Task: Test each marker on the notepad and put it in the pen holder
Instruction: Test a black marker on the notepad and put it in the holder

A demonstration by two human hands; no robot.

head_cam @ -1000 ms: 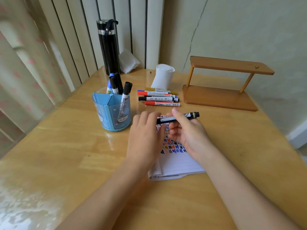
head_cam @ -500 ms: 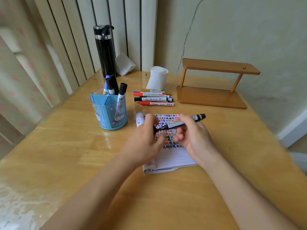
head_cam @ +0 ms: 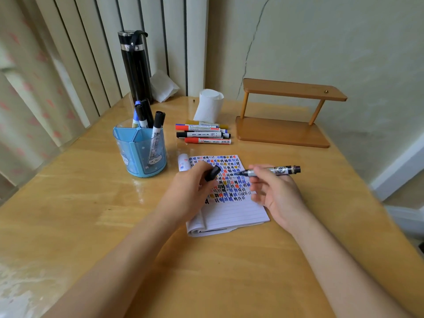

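I am partway through the job. My right hand [head_cam: 278, 196] pinches an uncapped marker [head_cam: 274, 170] between thumb and fingers, holding it almost level with its tip pointing left, just above the notepad [head_cam: 236, 214]; I cannot tell whether the tip touches the paper. My left hand [head_cam: 190, 193] is curled round the black cap [head_cam: 213, 173] and rests over the notepad's left side. The upper half of the page is crowded with red, blue, black and orange test marks, while the lower lines are bare. The pen holder [head_cam: 137, 157] stands on the table [head_cam: 91, 203] to the left of the notepad, with three standing markers [head_cam: 158, 120] in it, so those look finished. Beyond the notepad lie the loose markers [head_cam: 203, 134], at least four side by side, which I judge are waiting to be tested. This one needs its scribble, its cap back on, and a place in the pen holder.
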